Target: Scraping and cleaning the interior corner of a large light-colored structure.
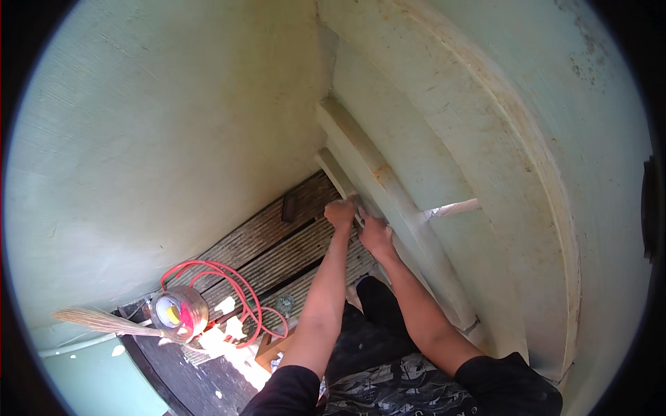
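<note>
Your left hand [340, 215] is curled like a fist against the lower rail [336, 172], and your right hand [375, 236] is just beside it, lower and more to the right, with its fingers bent toward the same rail. Both hands look closed from above, but I cannot tell if they pinch the rail, press on it, or keep some small thing inside, because the fingertips are hidden.

Around you, the largest thing is the pale green left wall [173, 139], which meets the right wall [444, 118] in a corner ahead of you. Under your hands extends the floor of grooved boards [277, 239], with dark gaps between them. Along the right wall runs the long rail [368, 156], thicker, with a rusty mark on it. The lower rail is below this one; it goes from near the corner down to your hands, which cover a part of it.

On your left, well apart from your hands, the red hose [257, 312] lies in loops. Near it are the straw broom [104, 320], its bristles toward the left, and the rounded clear container [196, 305]. Smaller is the dark block [288, 206], which rests on the boards near the left wall.
</note>
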The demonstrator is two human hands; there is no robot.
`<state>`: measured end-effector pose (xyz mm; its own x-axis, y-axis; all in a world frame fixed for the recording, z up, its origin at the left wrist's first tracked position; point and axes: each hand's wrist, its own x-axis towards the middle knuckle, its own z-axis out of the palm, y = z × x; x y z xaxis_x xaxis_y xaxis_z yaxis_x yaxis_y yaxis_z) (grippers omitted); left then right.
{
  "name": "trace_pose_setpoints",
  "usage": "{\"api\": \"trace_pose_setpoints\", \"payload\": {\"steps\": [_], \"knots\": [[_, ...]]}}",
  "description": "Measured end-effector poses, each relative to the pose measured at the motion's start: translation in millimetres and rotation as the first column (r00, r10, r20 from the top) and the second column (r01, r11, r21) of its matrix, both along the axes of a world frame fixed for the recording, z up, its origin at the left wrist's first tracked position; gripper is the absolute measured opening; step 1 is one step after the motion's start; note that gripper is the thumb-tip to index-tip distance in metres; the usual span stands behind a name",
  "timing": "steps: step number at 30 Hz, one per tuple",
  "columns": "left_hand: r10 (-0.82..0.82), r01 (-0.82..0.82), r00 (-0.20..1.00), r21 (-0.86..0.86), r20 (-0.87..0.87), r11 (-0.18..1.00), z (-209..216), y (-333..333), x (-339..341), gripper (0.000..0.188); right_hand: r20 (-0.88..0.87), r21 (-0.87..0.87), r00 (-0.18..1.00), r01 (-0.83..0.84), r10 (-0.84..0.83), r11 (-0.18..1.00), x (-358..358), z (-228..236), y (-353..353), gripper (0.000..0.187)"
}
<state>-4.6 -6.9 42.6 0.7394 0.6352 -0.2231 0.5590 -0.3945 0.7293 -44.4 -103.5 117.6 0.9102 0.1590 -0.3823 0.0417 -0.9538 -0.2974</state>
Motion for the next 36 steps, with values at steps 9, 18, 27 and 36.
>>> {"api": "trace_pose_setpoints", "payload": {"steps": [9,18,27,36], "knots": [[0.069,-0.060,0.997,-0.316,0.017,0.947,-6,7,-5,0.032,0.054,-0.012,0.998,-0.037,0.037,0.999,-4,9,4,0.063],[0.028,-0.041,0.998,-0.307,-0.048,0.951,0,19,17,0.037,0.093,0.037,0.994,-0.057,0.053,0.998,21,1,8,0.063],[0.081,-0.070,0.993,-0.128,0.084,0.989,-26,36,13,0.037,0.001,0.073,0.999,-0.047,0.047,0.996,15,21,31,0.061],[0.059,-0.087,0.996,-0.774,-0.064,0.627,8,35,-9,0.020,-0.082,0.071,0.996,-0.016,0.022,0.997,11,13,23,0.059]]}}
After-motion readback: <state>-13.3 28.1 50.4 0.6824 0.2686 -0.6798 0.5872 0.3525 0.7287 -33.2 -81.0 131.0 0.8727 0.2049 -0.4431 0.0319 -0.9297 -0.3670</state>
